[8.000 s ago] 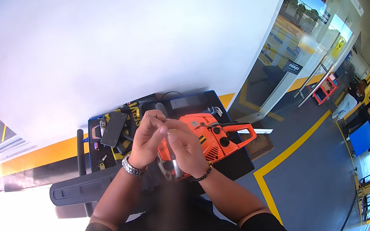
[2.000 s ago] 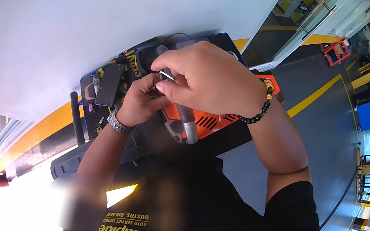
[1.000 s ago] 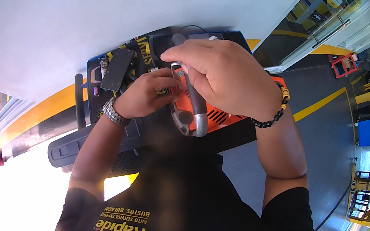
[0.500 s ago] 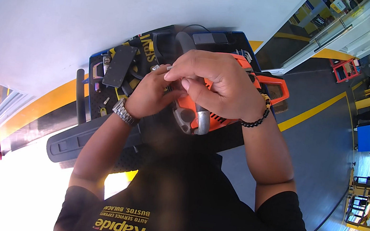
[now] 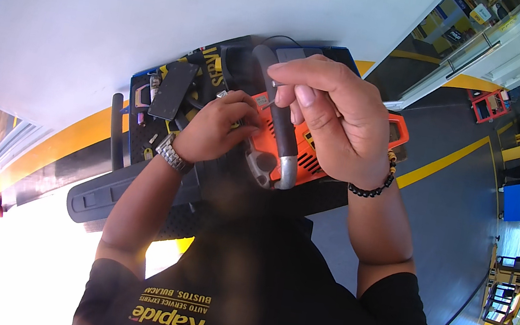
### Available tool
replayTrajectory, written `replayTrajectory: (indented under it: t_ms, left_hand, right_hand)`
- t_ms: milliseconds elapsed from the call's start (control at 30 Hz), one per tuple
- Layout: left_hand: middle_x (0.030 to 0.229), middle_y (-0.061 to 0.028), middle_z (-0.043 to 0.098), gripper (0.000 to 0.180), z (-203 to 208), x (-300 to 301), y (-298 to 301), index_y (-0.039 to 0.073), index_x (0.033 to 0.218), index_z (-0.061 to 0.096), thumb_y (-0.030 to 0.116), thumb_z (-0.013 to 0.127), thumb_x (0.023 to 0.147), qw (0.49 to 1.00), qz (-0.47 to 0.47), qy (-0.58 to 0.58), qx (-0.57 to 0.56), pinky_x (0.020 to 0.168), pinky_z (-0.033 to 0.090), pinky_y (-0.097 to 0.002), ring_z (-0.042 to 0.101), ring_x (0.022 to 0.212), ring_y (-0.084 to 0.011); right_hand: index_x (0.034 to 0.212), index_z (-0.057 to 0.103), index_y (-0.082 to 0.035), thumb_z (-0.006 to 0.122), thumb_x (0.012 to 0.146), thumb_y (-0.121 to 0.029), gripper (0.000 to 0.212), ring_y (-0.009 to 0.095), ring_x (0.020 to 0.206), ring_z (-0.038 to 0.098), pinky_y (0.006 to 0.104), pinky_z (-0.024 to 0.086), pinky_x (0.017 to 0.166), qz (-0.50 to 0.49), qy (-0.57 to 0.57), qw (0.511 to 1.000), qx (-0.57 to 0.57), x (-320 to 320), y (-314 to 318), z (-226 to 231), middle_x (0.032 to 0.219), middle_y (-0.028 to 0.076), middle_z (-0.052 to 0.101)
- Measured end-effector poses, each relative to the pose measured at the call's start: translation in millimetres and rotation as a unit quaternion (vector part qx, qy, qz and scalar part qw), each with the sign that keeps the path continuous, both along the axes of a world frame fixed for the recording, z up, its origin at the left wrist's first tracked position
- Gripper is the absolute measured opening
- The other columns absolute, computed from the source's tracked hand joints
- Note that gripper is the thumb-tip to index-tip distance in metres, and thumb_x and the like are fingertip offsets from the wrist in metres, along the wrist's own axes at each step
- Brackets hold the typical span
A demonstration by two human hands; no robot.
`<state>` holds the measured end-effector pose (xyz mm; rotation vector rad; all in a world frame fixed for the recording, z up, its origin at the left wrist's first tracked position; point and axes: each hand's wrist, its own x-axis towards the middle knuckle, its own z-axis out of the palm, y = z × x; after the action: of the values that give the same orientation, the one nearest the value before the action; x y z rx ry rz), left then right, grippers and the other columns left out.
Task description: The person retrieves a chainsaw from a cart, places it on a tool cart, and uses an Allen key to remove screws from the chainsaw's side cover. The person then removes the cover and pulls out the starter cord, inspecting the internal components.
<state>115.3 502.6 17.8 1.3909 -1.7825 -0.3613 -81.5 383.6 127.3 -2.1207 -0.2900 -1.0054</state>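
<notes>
An orange chainsaw (image 5: 311, 162) lies in front of me, with its black tubular front handle (image 5: 286, 136) running across it and ending in a bare metal bend. My right hand (image 5: 354, 126) is raised above the handle. Its thumb and forefinger pinch a small, thin metal piece (image 5: 275, 85), too small to name exactly. My left hand (image 5: 214, 129) is at the saw's left side, fingers curled in against the orange body; whatever they hold is hidden. A metal watch is on my left wrist, a beaded bracelet on the right.
The saw sits on a dark cart top with a blue rim (image 5: 338, 54). A dark flat rectangular object (image 5: 173, 89) and small parts lie left of it. A white wall (image 5: 162, 4) rises behind. A glass door (image 5: 421, 48) and red tool cart (image 5: 489, 105) stand farther right.
My right hand has drawn away from my left, moving right, with the small metal piece in its fingertips. The front handle now shows between the hands. My left hand stays almost in place.
</notes>
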Motion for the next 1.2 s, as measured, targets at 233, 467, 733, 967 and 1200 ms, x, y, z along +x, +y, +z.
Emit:
replayTrajectory:
  t_ms: [233,467,733,967,1200]
  left_hand:
    - [0.111,-0.0102,0.071,0.016,4,1,7,0.002,0.106,0.070,-0.002,0.074,0.091,0.983,0.037,0.167,0.068,0.089,0.055,-0.0339,0.070,0.100,-0.0214]
    - [0.109,-0.0082,0.070,0.016,-15,15,94,-0.001,0.107,0.070,-0.009,0.069,0.094,0.946,0.119,0.292,-0.070,0.088,0.053,-0.0275,0.067,0.099,-0.0153]
    - [0.104,-0.0116,0.076,0.020,-60,-13,266,0.000,0.105,0.075,-0.006,0.076,0.086,0.861,0.495,0.114,0.036,0.085,0.057,-0.0303,0.074,0.094,-0.0198]
    - [0.122,-0.0100,0.066,0.016,-116,-65,295,0.006,0.097,0.078,0.004,0.081,0.081,0.855,0.506,-0.029,0.111,0.099,0.052,-0.0444,0.061,0.119,-0.0318]
    - [0.122,-0.0107,0.063,0.012,-115,-59,291,0.007,0.095,0.076,0.006,0.078,0.082,0.857,0.490,-0.079,0.138,0.109,0.046,-0.0507,0.055,0.128,-0.0348]
  right_hand:
    - [0.135,0.059,0.001,0.046,0.108,-0.002,0.030,0.011,0.067,0.056,0.0230,0.049,0.064,0.067,-0.118,0.976,0.171,-30,-9,-9,0.093,0.012,0.068]
    - [0.142,0.053,-0.001,0.040,0.109,-0.004,0.036,0.013,0.063,0.051,0.0254,0.048,0.062,0.156,-0.124,0.916,0.347,-45,-6,-42,0.100,0.018,0.063]
    - [0.120,0.059,-0.004,0.050,0.111,-0.019,0.019,0.017,0.065,0.062,0.0283,0.049,0.059,0.110,-0.022,0.987,0.112,-22,64,-24,0.091,0.015,0.068]
    - [0.114,0.061,0.001,0.049,0.108,-0.006,0.015,0.017,0.064,0.062,0.0268,0.053,0.056,0.133,0.043,0.981,0.137,-6,58,-41,0.088,0.019,0.068]
    - [0.119,0.061,0.003,0.047,0.104,0.003,0.021,0.016,0.065,0.062,0.0256,0.052,0.056,0.133,0.083,0.980,0.123,-7,56,-38,0.088,0.020,0.068]
